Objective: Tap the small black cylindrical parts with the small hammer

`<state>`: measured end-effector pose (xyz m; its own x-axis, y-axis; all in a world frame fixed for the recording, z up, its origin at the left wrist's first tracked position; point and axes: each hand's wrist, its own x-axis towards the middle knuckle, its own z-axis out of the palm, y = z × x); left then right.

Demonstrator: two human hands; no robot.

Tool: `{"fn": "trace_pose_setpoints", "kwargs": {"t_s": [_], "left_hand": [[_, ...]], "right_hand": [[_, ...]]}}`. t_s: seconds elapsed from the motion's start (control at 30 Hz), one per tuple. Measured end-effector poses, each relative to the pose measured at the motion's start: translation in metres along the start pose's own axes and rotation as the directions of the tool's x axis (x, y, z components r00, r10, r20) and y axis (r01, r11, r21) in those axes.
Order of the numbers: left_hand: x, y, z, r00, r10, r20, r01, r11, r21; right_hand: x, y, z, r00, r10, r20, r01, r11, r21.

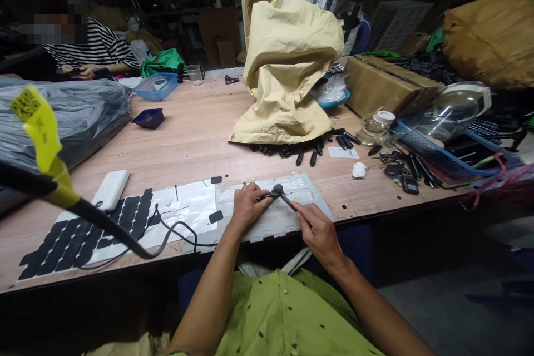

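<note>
My left hand (247, 207) is closed on a small black part, pressing it near the grey-white sheet on the table edge. My right hand (320, 232) grips a thin dark rod (287, 201) between thumb and fingers. The rod slants up to a round dark piece (277, 189), which meets the black part at my left fingertips. I cannot make out whether these pieces are joined. Under both hands lies the grey-white sheet (308, 197). Left of it are a sheet of black adhesive pads (129, 217) and a white power bank (112, 190) with a black cable.
A large tan paper sack (287, 61) stands mid-table, several black cylindrical pieces (312, 157) along its base. Rightward are a jar (377, 125), blue basket (467, 156) and cardboard box (387, 83). A purple tray (149, 118) and grey plastic bundle (83, 117) lie left; another person sits beyond.
</note>
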<state>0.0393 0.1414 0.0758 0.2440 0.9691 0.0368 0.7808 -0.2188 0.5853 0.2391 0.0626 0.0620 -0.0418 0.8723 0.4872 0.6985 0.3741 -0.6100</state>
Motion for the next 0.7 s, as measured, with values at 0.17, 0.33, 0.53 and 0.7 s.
{"fn": "trace_pose_setpoints", "kwargs": {"t_s": [0.17, 0.33, 0.53, 0.7], "left_hand": [[0.001, 0.001, 0.000, 1.000, -0.015, 0.010, 0.015, 1.000, 0.019], [0.002, 0.003, 0.000, 0.999, -0.045, 0.013, 0.044, 0.999, 0.029], [0.001, 0.004, -0.001, 0.999, -0.054, 0.007, 0.054, 0.999, -0.008], [-0.001, 0.005, 0.000, 0.998, -0.067, -0.010, 0.067, 0.998, -0.019]], "right_hand": [[0.002, -0.008, 0.002, 1.000, -0.025, -0.015, 0.026, 0.999, 0.032], [-0.001, -0.008, 0.007, 0.998, -0.036, 0.042, 0.036, 0.999, 0.016], [0.006, 0.005, 0.000, 0.999, 0.040, -0.020, -0.039, 0.998, 0.058], [0.018, 0.033, -0.012, 0.951, 0.283, -0.121, -0.257, 0.947, 0.190]]}}
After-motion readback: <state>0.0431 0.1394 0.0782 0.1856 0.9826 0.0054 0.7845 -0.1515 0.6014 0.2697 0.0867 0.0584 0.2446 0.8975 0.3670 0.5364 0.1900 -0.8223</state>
